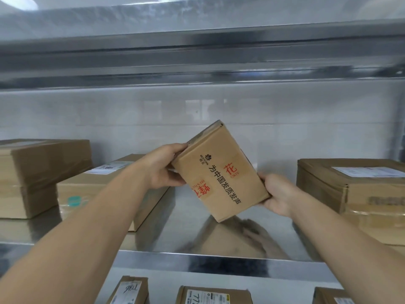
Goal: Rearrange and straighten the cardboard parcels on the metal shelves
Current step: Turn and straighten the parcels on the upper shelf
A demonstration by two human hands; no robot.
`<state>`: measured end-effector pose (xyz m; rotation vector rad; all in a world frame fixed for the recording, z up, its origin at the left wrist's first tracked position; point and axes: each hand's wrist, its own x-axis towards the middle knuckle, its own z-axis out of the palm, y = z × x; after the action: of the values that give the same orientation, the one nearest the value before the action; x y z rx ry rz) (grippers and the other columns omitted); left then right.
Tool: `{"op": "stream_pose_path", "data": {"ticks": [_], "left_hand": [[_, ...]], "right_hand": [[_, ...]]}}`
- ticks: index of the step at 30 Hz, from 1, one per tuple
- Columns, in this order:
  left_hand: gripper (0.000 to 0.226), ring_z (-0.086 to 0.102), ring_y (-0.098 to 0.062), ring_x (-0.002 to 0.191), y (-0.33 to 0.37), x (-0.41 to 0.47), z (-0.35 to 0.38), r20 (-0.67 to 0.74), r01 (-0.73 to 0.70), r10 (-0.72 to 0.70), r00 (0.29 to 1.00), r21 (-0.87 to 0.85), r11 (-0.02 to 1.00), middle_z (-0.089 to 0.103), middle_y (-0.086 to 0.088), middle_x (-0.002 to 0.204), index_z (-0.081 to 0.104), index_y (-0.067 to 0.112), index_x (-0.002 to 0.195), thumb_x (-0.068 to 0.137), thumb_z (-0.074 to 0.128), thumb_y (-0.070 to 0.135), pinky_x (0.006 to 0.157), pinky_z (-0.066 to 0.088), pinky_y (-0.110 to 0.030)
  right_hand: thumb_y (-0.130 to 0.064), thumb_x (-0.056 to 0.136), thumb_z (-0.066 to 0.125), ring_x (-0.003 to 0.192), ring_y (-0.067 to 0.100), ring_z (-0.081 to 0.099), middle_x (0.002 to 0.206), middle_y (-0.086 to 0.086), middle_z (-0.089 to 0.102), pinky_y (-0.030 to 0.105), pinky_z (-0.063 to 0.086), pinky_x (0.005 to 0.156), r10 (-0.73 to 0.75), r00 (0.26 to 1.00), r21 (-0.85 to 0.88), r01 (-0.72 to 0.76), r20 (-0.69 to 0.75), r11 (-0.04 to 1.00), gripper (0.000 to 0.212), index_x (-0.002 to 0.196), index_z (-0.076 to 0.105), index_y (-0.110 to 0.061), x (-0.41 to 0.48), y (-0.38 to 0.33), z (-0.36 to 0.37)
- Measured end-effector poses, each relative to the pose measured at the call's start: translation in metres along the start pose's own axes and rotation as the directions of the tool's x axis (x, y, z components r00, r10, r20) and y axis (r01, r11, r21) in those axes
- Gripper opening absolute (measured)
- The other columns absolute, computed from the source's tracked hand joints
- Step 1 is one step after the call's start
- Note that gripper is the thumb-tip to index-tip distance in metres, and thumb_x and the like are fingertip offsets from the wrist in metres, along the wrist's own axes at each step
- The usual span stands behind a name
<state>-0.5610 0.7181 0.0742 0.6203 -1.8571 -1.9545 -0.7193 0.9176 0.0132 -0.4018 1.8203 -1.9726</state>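
Note:
A small cardboard parcel [220, 174] with black and red printed characters is held tilted in the air above the middle of the metal shelf [197, 253]. My left hand [163, 170] grips its upper left edge. My right hand [277, 196] grips its lower right corner from below. The parcel does not touch the shelf; its reflection shows on the steel beneath.
On the same shelf, a tall parcel [41, 176] and a flat parcel [109, 189] lie at the left, and a stacked parcel [359, 189] at the right. Three labelled parcels [213, 295] sit on the shelf below. An upper shelf [197, 58] hangs overhead.

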Motion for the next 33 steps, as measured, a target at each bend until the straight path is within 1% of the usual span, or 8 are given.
{"op": "stream_pose_path", "data": {"ticks": [4, 10, 14, 18, 22, 28, 31, 33], "left_hand": [[0.020, 0.066, -0.026, 0.088, 0.014, -0.005, 0.006, -0.046, -0.012, 0.016, 0.999, 0.092, 0.996, 0.063, -0.009, 0.092, 0.064, 0.017, 0.095, 0.096, 0.065, 0.037, 0.086, 0.058, -0.042], [0.018, 0.066, -0.028, 0.087, 0.032, 0.001, 0.012, -0.063, -0.045, 0.060, 0.996, 0.220, 0.974, 0.062, -0.011, 0.101, 0.065, 0.016, 0.095, 0.098, 0.062, 0.033, 0.077, 0.058, -0.038], [0.019, 0.068, -0.026, 0.091, 0.031, 0.009, 0.020, -0.051, -0.061, 0.083, 0.995, 0.338, 0.939, 0.067, -0.010, 0.106, 0.068, 0.018, 0.095, 0.096, 0.064, 0.036, 0.083, 0.059, -0.038], [0.024, 0.069, -0.031, 0.091, 0.030, 0.009, 0.028, -0.018, -0.039, 0.050, 0.999, 0.372, 0.928, 0.065, -0.014, 0.109, 0.068, 0.019, 0.093, 0.098, 0.059, 0.041, 0.087, 0.059, -0.047], [0.025, 0.073, -0.033, 0.078, 0.033, 0.010, 0.032, 0.007, -0.030, 0.030, 1.000, 0.401, 0.915, 0.067, -0.017, 0.098, 0.066, 0.015, 0.090, 0.100, 0.055, 0.034, 0.070, 0.061, -0.042], [0.028, 0.059, -0.021, 0.040, 0.033, 0.013, 0.030, 0.044, -0.007, -0.012, 0.999, 0.415, 0.910, 0.053, -0.002, 0.045, 0.053, 0.013, 0.082, 0.105, 0.046, 0.028, 0.089, 0.057, -0.052], [0.029, 0.059, -0.020, 0.041, 0.031, 0.008, 0.033, 0.036, -0.027, 0.013, 0.999, 0.422, 0.906, 0.055, -0.002, 0.049, 0.055, 0.014, 0.080, 0.104, 0.047, 0.028, 0.085, 0.058, -0.049], [0.028, 0.067, -0.023, 0.057, 0.030, 0.005, 0.033, 0.024, -0.032, 0.025, 0.999, 0.386, 0.922, 0.064, -0.007, 0.070, 0.061, 0.015, 0.085, 0.102, 0.052, 0.036, 0.081, 0.060, -0.045]], "right_hand": [[-0.016, 0.111, 0.035, 0.092, 0.029, 0.070, 0.100, 0.014, 0.075, 0.045, 0.060, 0.084, -0.108, 0.994, -0.404, 0.097, -0.006, 0.910, 0.033, 0.114, 0.066, -0.005, -0.006, -0.006, 0.004], [-0.054, 0.105, 0.045, 0.105, 0.026, 0.063, 0.111, 0.007, 0.070, 0.044, 0.050, 0.091, -0.089, 0.996, -0.522, 0.075, -0.003, 0.849, 0.048, 0.112, 0.068, -0.012, -0.011, -0.042, 0.000], [-0.066, 0.100, 0.044, 0.094, 0.038, 0.072, 0.105, 0.023, 0.071, 0.055, 0.060, 0.089, -0.010, 0.999, -0.345, 0.026, 0.048, 0.938, 0.067, 0.115, 0.062, -0.003, -0.015, -0.063, 0.001], [-0.082, 0.086, 0.049, 0.078, 0.039, 0.066, 0.086, 0.022, 0.063, 0.068, 0.054, 0.091, 0.098, 0.988, -0.225, -0.069, 0.121, 0.972, 0.088, 0.126, 0.053, -0.004, -0.012, -0.078, -0.002], [-0.062, 0.093, 0.059, 0.097, 0.052, 0.067, 0.116, 0.032, 0.063, 0.069, 0.054, 0.089, 0.122, 0.984, -0.401, -0.060, 0.131, 0.914, 0.066, 0.132, 0.058, -0.008, -0.011, -0.087, 0.008], [-0.044, 0.097, 0.059, 0.098, 0.052, 0.068, 0.114, 0.031, 0.065, 0.071, 0.055, 0.085, 0.103, 0.986, -0.482, -0.027, 0.131, 0.876, 0.045, 0.122, 0.064, -0.007, -0.007, -0.089, 0.012], [-0.042, 0.097, 0.061, 0.102, 0.050, 0.067, 0.116, 0.029, 0.065, 0.072, 0.053, 0.087, 0.093, 0.987, -0.445, -0.026, 0.131, 0.895, 0.037, 0.112, 0.065, -0.008, -0.008, -0.088, 0.012], [-0.043, 0.097, 0.061, 0.104, 0.050, 0.066, 0.119, 0.029, 0.063, 0.073, 0.052, 0.088, 0.096, 0.987, -0.387, -0.038, 0.131, 0.921, 0.039, 0.116, 0.065, -0.009, -0.009, -0.087, 0.009]]}}
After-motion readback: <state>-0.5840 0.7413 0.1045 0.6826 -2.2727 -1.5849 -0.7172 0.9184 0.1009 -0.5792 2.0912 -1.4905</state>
